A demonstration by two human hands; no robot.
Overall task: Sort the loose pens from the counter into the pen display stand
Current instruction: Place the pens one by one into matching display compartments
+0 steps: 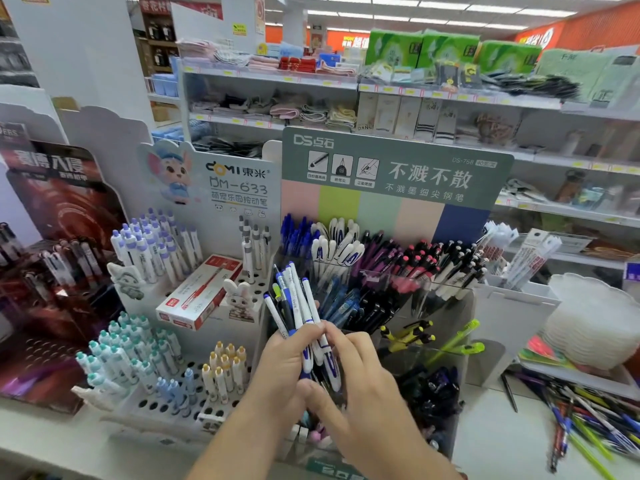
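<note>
My left hand [282, 370] grips a bundle of white and blue pens [294, 299], their tips fanning upward. My right hand [356, 386] meets it from the right, its fingertips pinching pens in the same bundle near the grips. Both hands are in front of the tiered pen display stand [460, 306], whose clear compartments hold blue, white, purple, pink and black pens. A pile of loose pens [585, 417] lies on the white counter at the lower right.
A white peg-hole pen rack [149, 403] with pastel pens and a red-and-white pen box [199, 294] stands left. A dark display [52, 271] is at the far left. White plates [592, 323] are stacked right. Shelves of goods fill the back.
</note>
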